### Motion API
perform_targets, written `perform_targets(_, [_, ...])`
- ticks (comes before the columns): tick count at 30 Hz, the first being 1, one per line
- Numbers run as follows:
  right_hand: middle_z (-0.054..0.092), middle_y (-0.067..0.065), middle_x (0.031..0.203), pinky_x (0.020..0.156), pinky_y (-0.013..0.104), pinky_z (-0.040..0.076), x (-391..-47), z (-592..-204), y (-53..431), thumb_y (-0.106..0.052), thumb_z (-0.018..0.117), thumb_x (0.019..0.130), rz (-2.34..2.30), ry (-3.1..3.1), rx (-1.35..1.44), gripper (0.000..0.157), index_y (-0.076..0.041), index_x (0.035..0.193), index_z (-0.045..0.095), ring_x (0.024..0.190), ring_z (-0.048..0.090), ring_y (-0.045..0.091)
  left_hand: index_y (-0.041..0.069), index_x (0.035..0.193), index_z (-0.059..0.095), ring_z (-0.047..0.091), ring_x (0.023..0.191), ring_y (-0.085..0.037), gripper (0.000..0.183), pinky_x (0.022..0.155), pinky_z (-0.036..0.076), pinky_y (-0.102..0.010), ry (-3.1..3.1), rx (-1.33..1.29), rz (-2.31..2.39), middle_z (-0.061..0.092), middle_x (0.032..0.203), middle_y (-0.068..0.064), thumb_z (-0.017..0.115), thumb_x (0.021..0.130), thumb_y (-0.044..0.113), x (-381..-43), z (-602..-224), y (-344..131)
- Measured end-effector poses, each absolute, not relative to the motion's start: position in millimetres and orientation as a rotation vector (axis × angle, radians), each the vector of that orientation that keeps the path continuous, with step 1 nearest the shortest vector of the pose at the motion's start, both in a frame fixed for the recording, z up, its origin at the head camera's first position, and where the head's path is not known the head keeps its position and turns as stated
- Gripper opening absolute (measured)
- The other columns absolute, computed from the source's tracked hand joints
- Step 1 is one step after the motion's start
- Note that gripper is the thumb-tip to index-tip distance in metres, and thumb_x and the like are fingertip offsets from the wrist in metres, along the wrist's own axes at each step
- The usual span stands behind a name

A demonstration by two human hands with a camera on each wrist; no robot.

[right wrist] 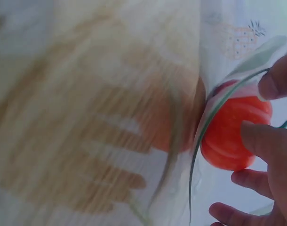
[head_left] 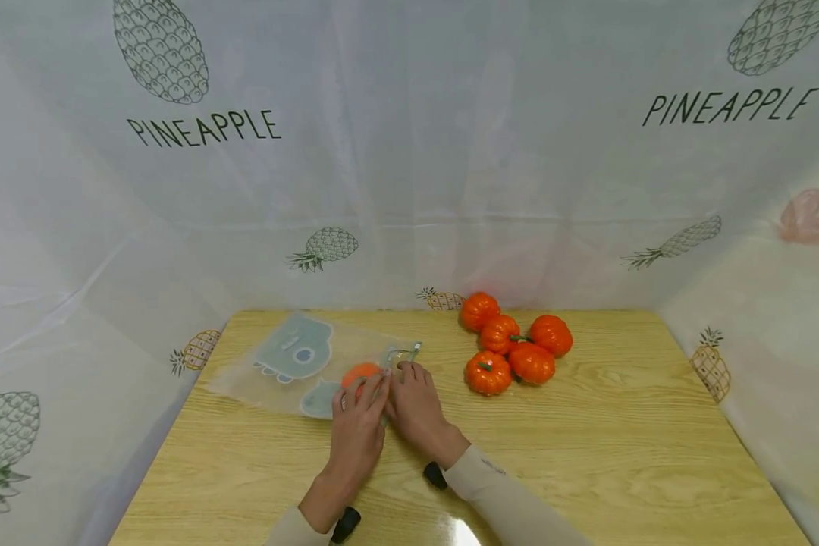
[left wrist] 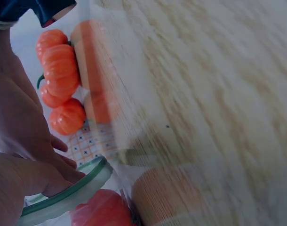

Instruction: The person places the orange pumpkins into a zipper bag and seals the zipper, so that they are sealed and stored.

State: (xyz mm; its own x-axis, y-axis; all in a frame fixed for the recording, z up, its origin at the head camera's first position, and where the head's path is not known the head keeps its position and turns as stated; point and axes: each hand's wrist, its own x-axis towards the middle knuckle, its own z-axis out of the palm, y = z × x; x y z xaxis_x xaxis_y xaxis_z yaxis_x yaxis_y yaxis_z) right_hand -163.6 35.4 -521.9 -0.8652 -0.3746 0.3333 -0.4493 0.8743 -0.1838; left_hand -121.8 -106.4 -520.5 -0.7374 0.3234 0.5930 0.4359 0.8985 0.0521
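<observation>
A translucent zip bag [head_left: 344, 341] with blue monster prints lies flat at the table's left. Inside its mouth end an orange-red toy pumpkin [right wrist: 237, 134] shows. My left hand [head_left: 358, 436] grips the bag's green-edged rim [left wrist: 63, 195], and one of its fingertips [right wrist: 269, 87] meets that rim in the right wrist view. Just right of it, my right hand [head_left: 416, 406] reaches to the open mouth. Its fingers are spread apart, a fingertip [right wrist: 251, 134] overlapping the pumpkin; whether it presses there is unclear. Part of the pumpkin is hidden by the left hand in the head view.
Several orange toy pumpkins [head_left: 532, 362] cluster right of the hands, toward the table's back. The wooden table [head_left: 621, 455] is glossy and mirrors things. A pale curtain [head_left: 409, 167] printed with pineapples hangs behind and along both sides.
</observation>
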Motion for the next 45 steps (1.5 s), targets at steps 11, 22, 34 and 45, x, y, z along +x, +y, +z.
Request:
perform_targets(11, [0.06,0.019,0.135,0.107,0.056,0.047,-148.5,-512.9,82.8,-0.026,0.084,0.091,0.502,-2.675,0.574,0.049,-0.006,0.133,0.069,0.126,0.056,0.041,0.005,0.142,0.066,0.052,0.122,-0.035,0.085,0.094,0.042,-0.057,-2.461,-0.478,-0.371,0.06,0.137,-0.008,0.086,0.062,-0.014,-127.9,-523.1,-105.5])
perform_targets(22, [0.058,0.022,0.133,0.104,0.059,0.045,-139.7,-509.4,141.2,-0.019,0.091,0.083,0.482,-2.585,0.386,0.057,-0.002,0.131,0.065,0.122,0.055,0.044,0.003,0.147,0.061,0.051,0.124,-0.037,0.091,0.095,0.04,-0.056,-2.465,-0.448,-0.424,0.059,0.138,-0.011,0.086,0.061,-0.014,-131.5,-522.1,-104.1])
perform_targets(34, [0.057,0.029,0.13,0.1,0.062,0.047,-143.4,-525.0,177.3,-0.024,0.096,0.075,0.409,-2.591,0.228,0.08,0.006,0.138,0.057,0.118,0.054,0.051,0.003,0.148,0.06,0.051,0.125,-0.038,0.09,0.098,0.038,-0.057,-2.499,-0.407,-0.46,0.058,0.14,-0.011,0.086,0.063,-0.012,-133.9,-521.5,-100.4])
perform_targets(45, [0.057,0.029,0.129,0.093,0.06,0.051,-143.4,-524.8,179.7,-0.025,0.095,0.078,0.386,-2.675,0.192,0.082,0.008,0.141,0.055,0.115,0.056,0.049,0.003,0.151,0.058,0.051,0.125,-0.04,0.091,0.101,0.038,-0.059,-2.52,-0.384,-0.484,0.059,0.141,-0.013,0.083,0.065,-0.013,-133.8,-524.2,-103.0])
